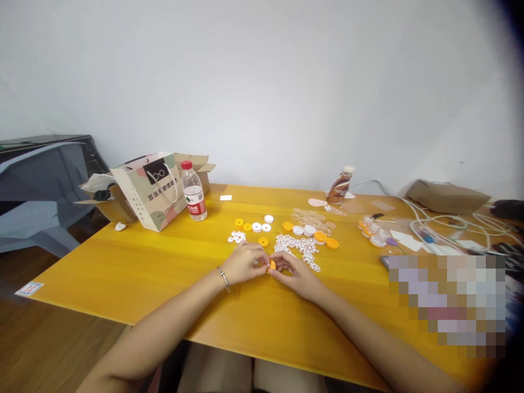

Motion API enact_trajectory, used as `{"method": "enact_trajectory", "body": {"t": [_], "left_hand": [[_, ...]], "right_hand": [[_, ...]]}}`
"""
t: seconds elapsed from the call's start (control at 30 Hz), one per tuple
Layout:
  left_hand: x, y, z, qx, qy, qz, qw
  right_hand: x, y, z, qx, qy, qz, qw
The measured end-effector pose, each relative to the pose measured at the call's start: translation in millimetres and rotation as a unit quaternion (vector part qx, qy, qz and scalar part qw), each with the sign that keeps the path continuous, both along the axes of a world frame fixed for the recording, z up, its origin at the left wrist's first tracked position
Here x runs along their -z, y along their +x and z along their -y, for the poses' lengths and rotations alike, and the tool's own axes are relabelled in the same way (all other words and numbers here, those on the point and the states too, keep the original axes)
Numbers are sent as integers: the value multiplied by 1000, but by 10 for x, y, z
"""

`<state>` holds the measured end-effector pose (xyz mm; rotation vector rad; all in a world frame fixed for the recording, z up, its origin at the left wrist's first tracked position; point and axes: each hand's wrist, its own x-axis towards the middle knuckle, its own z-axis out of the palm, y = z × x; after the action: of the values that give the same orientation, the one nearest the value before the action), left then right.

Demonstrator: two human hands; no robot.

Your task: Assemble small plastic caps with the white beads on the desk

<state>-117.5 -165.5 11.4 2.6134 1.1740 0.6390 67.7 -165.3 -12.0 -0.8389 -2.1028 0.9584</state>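
My left hand (248, 263) and right hand (291, 272), fingers curled nearly closed, together pinching an orange round piece (272, 266), lower centre of the frame, white lattice pieces (293, 242) just beyond, yellow counter (123, 273) beneath.

From my end of the feed I see two bare forearms, the left forearm (176, 322) and the right forearm (360, 327), uncovered as far as my view takes them in. At the left wrist I make out a thin, silver-coloured, metallic-looking bracelet (223, 279), a narrow band with a small raised detail on its upper side; its finer pattern is too small for me to read. The left hand (245, 265) and the right hand (295, 275) are both ungloved, with slim fingers (289, 258). Lower down I get the upper legs (219, 371), in shadow; whether cloth covers them I can't tell.
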Motion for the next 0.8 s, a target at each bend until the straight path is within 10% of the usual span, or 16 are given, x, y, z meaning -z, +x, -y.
{"method": "enact_trajectory", "body": {"t": [0.2, 0.8], "left_hand": [[-41, 24, 15, 6, 25, 16, 1000], [94, -211, -301, -14, 19, -87, 996]], "right_hand": [[129, -53, -60, -2, -133, -113, 985], [20, -23, -145, 73, -166, -108, 978]]}}
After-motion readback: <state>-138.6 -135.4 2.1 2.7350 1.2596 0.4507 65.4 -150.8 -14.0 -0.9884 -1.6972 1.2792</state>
